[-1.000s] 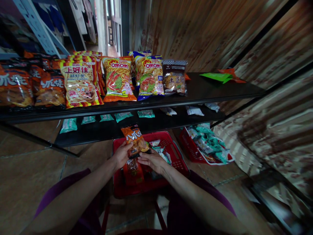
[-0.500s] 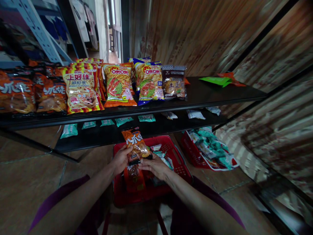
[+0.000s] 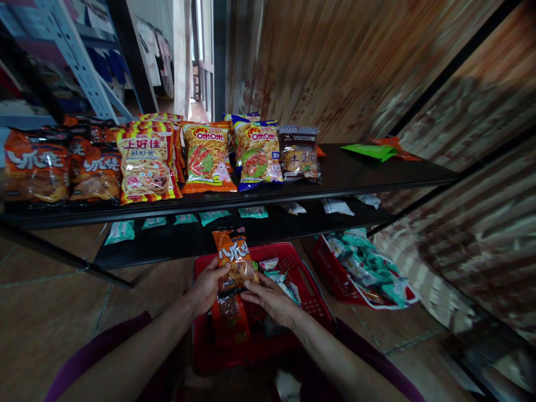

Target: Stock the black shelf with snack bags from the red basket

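Note:
My left hand [image 3: 206,289] and my right hand [image 3: 271,297] both grip the lower end of an orange snack bag [image 3: 234,259], held upright over a red basket [image 3: 310,290] on the floor. More packets lie in the basket, among them a red-orange one [image 3: 229,322] right under my hands. Ahead, a black shelf [image 3: 368,167] carries a row of snack bags: orange ones [image 3: 37,173] like mine at the left, a yellow striped bag [image 3: 146,170], two Oishi bags [image 3: 208,156] and a dark chip bag [image 3: 298,153].
A lower black shelf [image 3: 167,240] holds small teal packets [image 3: 119,231] and white ones [image 3: 337,207]. A second red basket [image 3: 330,262] filled with teal packets stands at the right. A green packet [image 3: 371,151] lies on the top shelf's right end. Brown tiled floor lies at the left.
The view has tilted, so shelf and basket sit lower in the picture. My hands keep hold of the orange bag, which now stands a little more upright.

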{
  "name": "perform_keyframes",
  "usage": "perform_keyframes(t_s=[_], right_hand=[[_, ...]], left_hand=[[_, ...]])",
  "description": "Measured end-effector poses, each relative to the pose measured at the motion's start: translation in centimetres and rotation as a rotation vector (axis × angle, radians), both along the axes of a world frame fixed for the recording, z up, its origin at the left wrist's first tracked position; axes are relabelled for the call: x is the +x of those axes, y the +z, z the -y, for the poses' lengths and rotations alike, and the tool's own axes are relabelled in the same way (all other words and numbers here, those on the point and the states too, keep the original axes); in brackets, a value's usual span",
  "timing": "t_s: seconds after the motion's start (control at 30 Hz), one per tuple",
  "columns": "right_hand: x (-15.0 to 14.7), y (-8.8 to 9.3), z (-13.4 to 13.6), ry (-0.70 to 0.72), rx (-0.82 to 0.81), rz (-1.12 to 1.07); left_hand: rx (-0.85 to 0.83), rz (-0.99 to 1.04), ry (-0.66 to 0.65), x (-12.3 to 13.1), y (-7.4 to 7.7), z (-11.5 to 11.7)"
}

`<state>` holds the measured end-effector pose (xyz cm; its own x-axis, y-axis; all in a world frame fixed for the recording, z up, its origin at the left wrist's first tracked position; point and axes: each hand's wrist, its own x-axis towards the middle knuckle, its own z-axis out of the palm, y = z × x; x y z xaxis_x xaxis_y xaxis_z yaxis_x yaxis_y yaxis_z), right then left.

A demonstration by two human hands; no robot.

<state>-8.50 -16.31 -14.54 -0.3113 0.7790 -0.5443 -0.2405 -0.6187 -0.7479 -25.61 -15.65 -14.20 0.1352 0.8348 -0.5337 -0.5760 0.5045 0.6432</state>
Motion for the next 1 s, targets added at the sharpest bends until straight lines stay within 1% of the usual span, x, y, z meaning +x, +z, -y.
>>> perform_keyframes(t_s=[0.17, 0.27, 0.4, 0.5, 0.7, 0.9, 1.0], right_hand=[[0.0, 0.6, -0.6, -0.012, 0.073, 0.035], [0.3, 0.6, -0.9, -0.051, 0.080, 0.051], [0.3, 0.5, -1.1, -0.082, 0.084, -0.007], [0.3, 0.3, -1.1, -0.111, 0.076, -0.007], [0.9, -0.6, -1.7, -0.231, 0.063, 0.011], [1.3, -0.8, -2.3, -0.280, 0.022, -0.022], [1.0, -1.0, -2.4, -0.316, 0.014, -0.038]], left_hand=[[0.004, -0.025, -0.067, 0.2, 0.4, 0.3], [0.011, -0.017, -0.115, 0.4, 0.1, 0.6], [0.020, -0.009, -0.157, 0.4, -0.8, 0.8], [0.018, -0.024, -0.170, 0.3, -1.1, 1.0], [-0.007, -0.026, -0.221, 0.3, -1.1, 1.5], [-0.027, -0.091, -0.260, 0.3, -1.1, 1.9], [0.005, -0.112, -0.274, 0.3, -1.0, 2.0]])
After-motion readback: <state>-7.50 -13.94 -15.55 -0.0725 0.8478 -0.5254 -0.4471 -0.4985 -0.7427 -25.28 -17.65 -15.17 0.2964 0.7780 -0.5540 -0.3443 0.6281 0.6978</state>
